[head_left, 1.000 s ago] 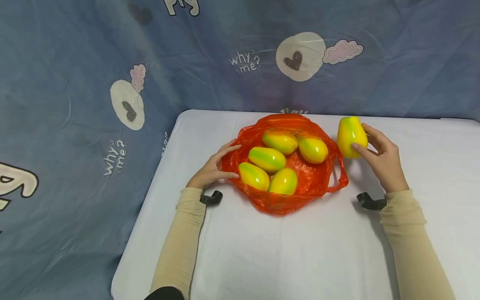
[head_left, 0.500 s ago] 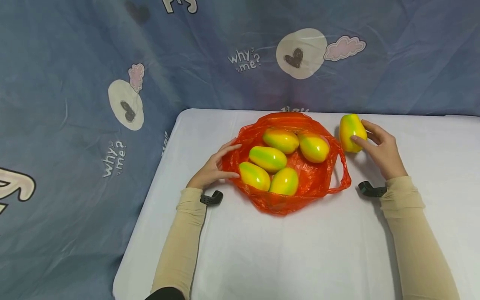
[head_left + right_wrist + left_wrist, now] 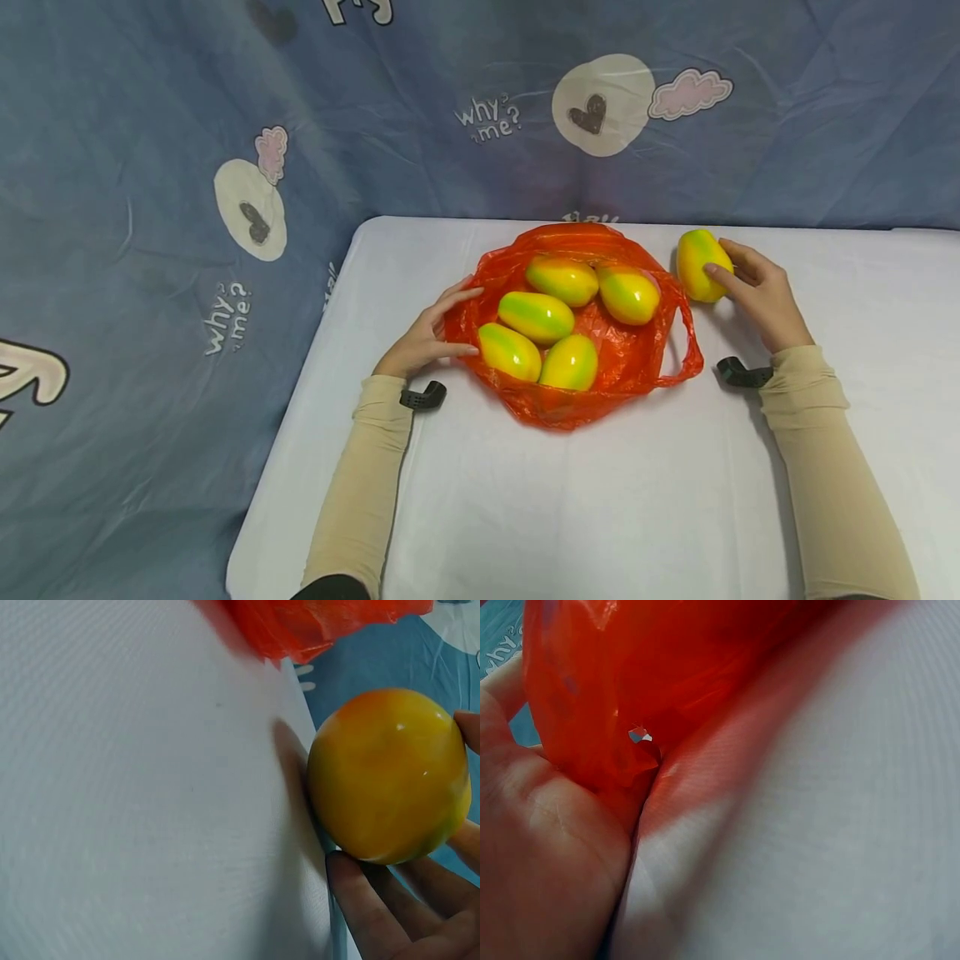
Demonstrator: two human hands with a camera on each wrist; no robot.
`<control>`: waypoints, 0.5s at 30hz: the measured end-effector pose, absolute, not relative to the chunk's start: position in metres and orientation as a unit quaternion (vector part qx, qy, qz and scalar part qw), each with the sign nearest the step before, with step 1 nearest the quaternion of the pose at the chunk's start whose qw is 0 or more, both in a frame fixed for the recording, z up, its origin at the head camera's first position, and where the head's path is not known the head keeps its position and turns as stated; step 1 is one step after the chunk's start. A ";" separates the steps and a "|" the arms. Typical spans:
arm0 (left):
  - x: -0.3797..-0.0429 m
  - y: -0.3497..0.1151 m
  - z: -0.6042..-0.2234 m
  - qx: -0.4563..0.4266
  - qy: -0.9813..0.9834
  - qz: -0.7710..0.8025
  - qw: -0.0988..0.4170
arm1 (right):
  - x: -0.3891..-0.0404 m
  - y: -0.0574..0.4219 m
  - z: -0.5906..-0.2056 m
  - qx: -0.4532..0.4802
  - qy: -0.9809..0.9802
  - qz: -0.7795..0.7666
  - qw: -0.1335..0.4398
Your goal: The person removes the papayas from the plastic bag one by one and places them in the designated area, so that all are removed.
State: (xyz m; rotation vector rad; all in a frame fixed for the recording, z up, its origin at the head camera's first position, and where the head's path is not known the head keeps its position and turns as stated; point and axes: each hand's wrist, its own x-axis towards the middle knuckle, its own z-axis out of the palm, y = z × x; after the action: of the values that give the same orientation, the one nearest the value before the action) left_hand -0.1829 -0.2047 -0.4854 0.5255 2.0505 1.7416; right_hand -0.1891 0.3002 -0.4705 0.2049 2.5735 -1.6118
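Beige sleeves (image 3: 834, 475) reach in over the white counter (image 3: 592, 517), the left hand's (image 3: 420, 337) grip apart, thumb and fingers spread against the side of a red plastic bag (image 3: 553, 412) holding five yellow-green fruits (image 3: 536, 317). To the bag's right, near the far edge, the right hand (image 3: 763, 297) leans left, its grip clamped on a sixth fruit (image 3: 699, 265); whether that touches the counter is hard to tell. Red film partly hides the left fingers in the left wrist view, and the blue backdrop (image 3: 420, 125) beyond is cut off.
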 end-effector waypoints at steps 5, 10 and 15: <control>-0.183 -0.205 -0.486 0.191 0.732 0.623 0.198 | -0.189 0.301 -0.469 0.062 0.846 -0.527 0.062; -0.184 -0.207 -0.487 0.185 0.726 0.632 0.198 | -0.191 0.300 -0.467 0.054 0.848 -0.523 0.068; -0.183 -0.206 -0.487 0.185 0.720 0.636 0.204 | -0.191 0.301 -0.468 0.056 0.849 -0.520 0.078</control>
State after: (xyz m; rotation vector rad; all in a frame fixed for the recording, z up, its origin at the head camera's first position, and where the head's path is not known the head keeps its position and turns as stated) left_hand -0.1829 -0.2058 -0.4868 0.5168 2.0093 1.7749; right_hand -0.1908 0.3009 -0.4681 0.1669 2.5429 -1.5561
